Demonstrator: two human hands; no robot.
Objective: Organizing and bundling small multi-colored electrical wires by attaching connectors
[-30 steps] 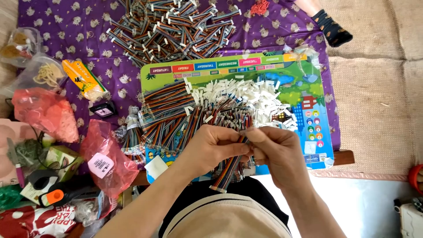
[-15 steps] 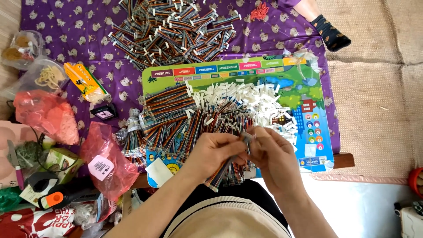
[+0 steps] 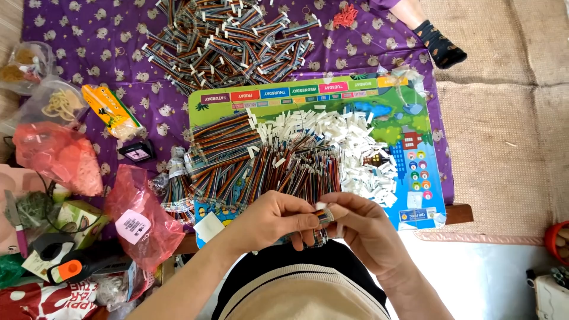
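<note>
My left hand [image 3: 275, 218] and my right hand [image 3: 364, 228] meet at the near edge of a colourful board [image 3: 409, 118]. Both pinch one short bundle of multicoloured ribbon wires [image 3: 323, 216] with a white strip at its end; the bundle's lower part hangs below my fingers. Right beyond my hands lies a row of similar striped wire bundles [image 3: 284, 169] on the board. A heap of small white strips [image 3: 355, 139] lies behind them.
A big pile of wire bundles [image 3: 225, 38] lies on the purple patterned cloth [image 3: 77, 35] at the back. Red plastic bags [image 3: 139, 222], an orange packet [image 3: 109, 109] and clutter crowd the left. A person's socked foot [image 3: 438, 41] rests at the back right on the woven mat [image 3: 504, 118].
The view has shifted a little. My hands have drawn closer together on the bundle, and less of it now hangs below my left hand.
</note>
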